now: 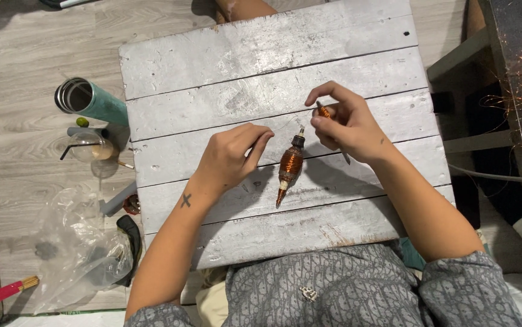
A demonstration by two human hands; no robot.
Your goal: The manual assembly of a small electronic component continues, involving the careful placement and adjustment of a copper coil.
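1. One motor armature (290,165) was seen at the centre of the frame, lying on a grey-painted wooden board (224,54). Its middle section was wound with copper-coloured wire, its upper end carried a dark cap with a pale tip, and its lower end tapered through a pale collar to a reddish point. It lay nearly upright in the frame, tilted slightly to the right at the top.
2. The left hand (230,158) was placed just left of the armature, its fingers curled together with the tips near the winding; whether anything was pinched between them could not be told.
3. The right hand (347,125) was held to the upper right of the armature, its fingers clamped on one thin tool (326,114) with an orange-brown grip. A fine wire appeared to run from the armature's top toward this hand.
4. One board of five planks was counted.
5. At the left of the frame, on the floor, the following were counted: one teal cylindrical cup (88,100), one clear glass with a straw (90,147), and one crumpled clear plastic bag (73,248).
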